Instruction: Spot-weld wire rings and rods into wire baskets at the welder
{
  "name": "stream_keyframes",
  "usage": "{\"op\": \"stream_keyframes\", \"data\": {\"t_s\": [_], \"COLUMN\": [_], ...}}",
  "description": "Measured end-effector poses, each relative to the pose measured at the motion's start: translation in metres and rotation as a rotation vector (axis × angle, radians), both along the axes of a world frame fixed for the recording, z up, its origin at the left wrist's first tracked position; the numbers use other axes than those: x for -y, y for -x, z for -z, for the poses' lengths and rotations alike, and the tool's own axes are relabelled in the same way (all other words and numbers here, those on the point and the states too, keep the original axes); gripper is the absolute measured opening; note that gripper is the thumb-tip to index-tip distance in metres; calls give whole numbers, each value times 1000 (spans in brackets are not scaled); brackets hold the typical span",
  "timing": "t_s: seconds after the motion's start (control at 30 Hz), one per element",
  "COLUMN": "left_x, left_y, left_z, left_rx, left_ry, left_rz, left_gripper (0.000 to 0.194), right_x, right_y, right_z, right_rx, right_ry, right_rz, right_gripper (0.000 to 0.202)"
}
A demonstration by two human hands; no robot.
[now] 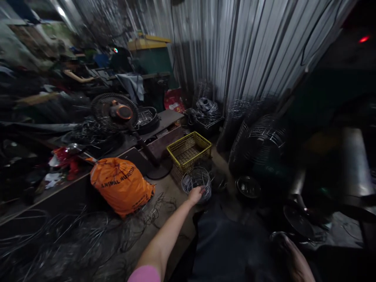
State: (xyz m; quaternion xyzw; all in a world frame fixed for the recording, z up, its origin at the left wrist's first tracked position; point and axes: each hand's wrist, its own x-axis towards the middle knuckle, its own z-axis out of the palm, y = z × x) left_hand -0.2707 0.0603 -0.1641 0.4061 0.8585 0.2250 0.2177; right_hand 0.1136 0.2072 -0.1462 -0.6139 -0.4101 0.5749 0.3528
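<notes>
My left hand (196,194) reaches forward to a round stack of wire rings (195,178) in front of the yellow crate (189,150). Its fingers are closed at the near rim of the stack; whether they pinch a ring is too small to tell. Low on the right, my right hand (286,243) is dark and blurred beside my covered lap, next to a shiny rounded metal edge (276,235). The fingers of that hand cannot be made out.
An orange bag (120,186) and a standing fan (122,111) are on the left. Tangled wire (73,243) covers the floor at lower left. Wire mesh rolls (261,137) stand at right, near a round pan (248,188). Another person (76,76) sits far back left.
</notes>
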Motion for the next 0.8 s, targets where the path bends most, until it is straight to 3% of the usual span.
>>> {"op": "stream_keyframes", "data": {"t_s": [0.13,0.33,0.43,0.53,0.67,0.8], "left_x": [-4,-7,-6,-4,7,19], "left_y": [-3,-25,-22,-1,23,1], "left_z": [-9,-16,-26,-49,-94,-132], "left_rx": [4,89,143,198,341,621], "left_ry": [-31,-56,-140,-300,-555,-729], "left_rz": [-47,-65,-142,-276,-382,-343], "left_gripper": [34,17,12,17,40,47], "right_x": [0,5,7,8,8,15], "right_y": [-3,-10,-13,-13,-9,2], "right_z": [2,6,9,9,6,-9], "right_rx": [-165,-239,-227,-190,-196,-228], "right_ry": [177,177,169,143,126,143], "right_rz": [61,30,-25,-74,-93,-74], "right_gripper": [24,37,41,41,36,27]}}
